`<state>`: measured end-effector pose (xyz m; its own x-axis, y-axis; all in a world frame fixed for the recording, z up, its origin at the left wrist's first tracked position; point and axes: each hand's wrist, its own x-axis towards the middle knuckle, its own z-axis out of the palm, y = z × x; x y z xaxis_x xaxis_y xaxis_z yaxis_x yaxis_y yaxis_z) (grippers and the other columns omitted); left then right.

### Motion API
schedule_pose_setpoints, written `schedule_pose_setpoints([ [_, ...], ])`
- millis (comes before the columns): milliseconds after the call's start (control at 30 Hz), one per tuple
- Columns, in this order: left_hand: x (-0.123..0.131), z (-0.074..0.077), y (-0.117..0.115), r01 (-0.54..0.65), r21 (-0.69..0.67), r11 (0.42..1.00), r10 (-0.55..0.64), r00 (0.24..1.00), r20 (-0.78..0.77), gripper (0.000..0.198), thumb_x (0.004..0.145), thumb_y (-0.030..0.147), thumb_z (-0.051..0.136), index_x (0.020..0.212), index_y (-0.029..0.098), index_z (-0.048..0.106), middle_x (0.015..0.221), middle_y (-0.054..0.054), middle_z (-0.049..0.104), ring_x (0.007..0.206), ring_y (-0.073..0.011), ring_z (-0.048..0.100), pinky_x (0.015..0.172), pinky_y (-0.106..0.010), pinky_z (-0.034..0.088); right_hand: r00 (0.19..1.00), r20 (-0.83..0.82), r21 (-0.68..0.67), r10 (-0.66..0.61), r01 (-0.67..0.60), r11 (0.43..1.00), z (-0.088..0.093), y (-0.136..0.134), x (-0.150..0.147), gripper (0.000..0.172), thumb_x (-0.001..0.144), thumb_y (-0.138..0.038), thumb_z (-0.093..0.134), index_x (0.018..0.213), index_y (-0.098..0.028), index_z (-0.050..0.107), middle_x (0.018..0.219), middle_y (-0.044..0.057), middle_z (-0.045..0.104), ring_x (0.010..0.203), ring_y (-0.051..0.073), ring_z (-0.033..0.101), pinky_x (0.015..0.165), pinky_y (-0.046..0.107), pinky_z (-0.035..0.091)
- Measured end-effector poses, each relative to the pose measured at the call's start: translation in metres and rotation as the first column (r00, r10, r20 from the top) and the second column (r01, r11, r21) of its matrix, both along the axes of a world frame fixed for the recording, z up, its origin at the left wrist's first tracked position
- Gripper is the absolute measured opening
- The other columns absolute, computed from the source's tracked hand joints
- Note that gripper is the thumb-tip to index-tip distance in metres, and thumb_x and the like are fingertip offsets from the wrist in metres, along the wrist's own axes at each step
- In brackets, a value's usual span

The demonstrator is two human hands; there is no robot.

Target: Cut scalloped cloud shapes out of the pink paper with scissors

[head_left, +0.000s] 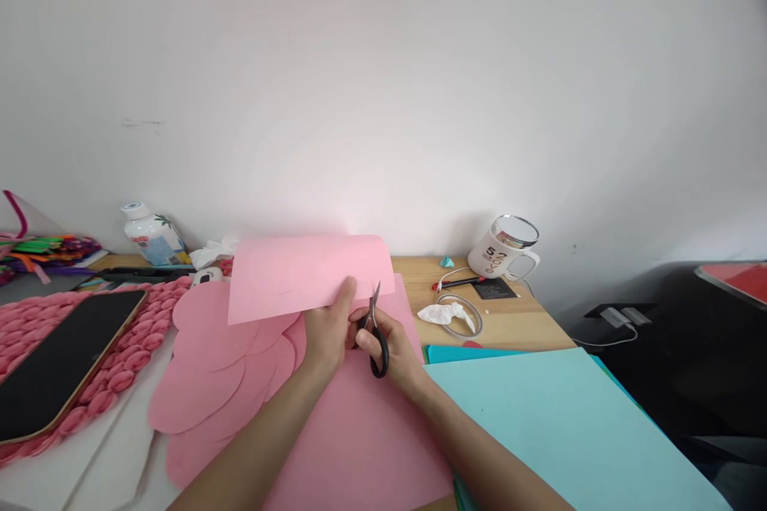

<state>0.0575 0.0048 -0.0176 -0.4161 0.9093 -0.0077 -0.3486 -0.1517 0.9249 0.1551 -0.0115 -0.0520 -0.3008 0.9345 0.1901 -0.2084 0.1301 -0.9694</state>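
On my feed the fingers (343, 295) of the left hand (327, 335) are clamped on a pink sheet (308, 275), the thumb across its near face by the lower edge. My right hand's fingers are wrapped around the black handles of a pair of scissors (372, 310). I see that hand (396, 345) just beside the left one, the blades aimed away from me near the sheet's lower right; I cannot tell whether they touch the paper.

Beneath both hands I have a larger pink sheet (353, 431) lying flat, with rounded pink cutouts (209, 375) overlapping to its left. Farther left, a dark phone (65, 359) rests on a chunky pink mat (120, 335), and a white bottle (154, 238) leans behind it.

To my right, a pale blue sheet (557, 415) tops some teal paper (467, 354). Beyond that, on the wooden table (530, 327), I make out a crumpled tissue (444, 313), a coiled cable (478, 323), a black card (494, 290) and a tilted white mug (494, 255) near the wall (383, 80).
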Motion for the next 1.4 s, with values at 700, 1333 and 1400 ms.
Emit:
schedule_pose_setpoints([
  [700, -0.027, -0.016, -0.004, 0.115, -0.046, 0.992, -0.118, 0.99, -0.075, 0.023, 0.06, 0.034, 0.074, 0.066, 0.015, 0.062, 0.055, 0.001, 0.064, 0.05, -0.0165, 0.063, 0.047, -0.026, 0.052, 0.991, -0.094, -0.096, -0.099, 0.09, 0.991, -0.013, 0.001, -0.029, 0.033, 0.067, -0.037, 0.073, 0.078, -0.018, 0.048, 0.057, -0.005, 0.048, 0.052, 0.01, 0.042, 0.052, 0.024, 0.037],
  [1333, -0.022, -0.027, -0.011, 0.255, 0.007, 0.967, -0.255, 0.966, -0.037, 0.027, 0.066, 0.034, 0.07, 0.054, 0.015, 0.056, 0.043, 0.005, 0.05, 0.039, -0.0096, 0.047, 0.035, -0.021, 0.038, 0.969, -0.1, -0.17, -0.224, 0.205, 0.964, -0.002, -0.003, -0.03, 0.031, 0.069, -0.035, 0.071, 0.078, -0.018, 0.047, 0.053, -0.006, 0.051, 0.052, 0.01, 0.045, 0.05, 0.022, 0.037],
  [1400, -0.022, -0.024, -0.011, 0.236, -0.027, 0.971, -0.237, 0.971, -0.03, 0.031, 0.065, 0.037, 0.07, 0.051, 0.016, 0.052, 0.039, 0.007, 0.044, 0.035, -0.0086, 0.041, 0.032, -0.021, 0.034, 0.97, -0.102, -0.177, -0.219, 0.199, 0.964, -0.003, -0.005, -0.032, 0.032, 0.068, -0.036, 0.072, 0.078, -0.019, 0.047, 0.051, -0.006, 0.049, 0.05, 0.01, 0.045, 0.05, 0.022, 0.037],
])
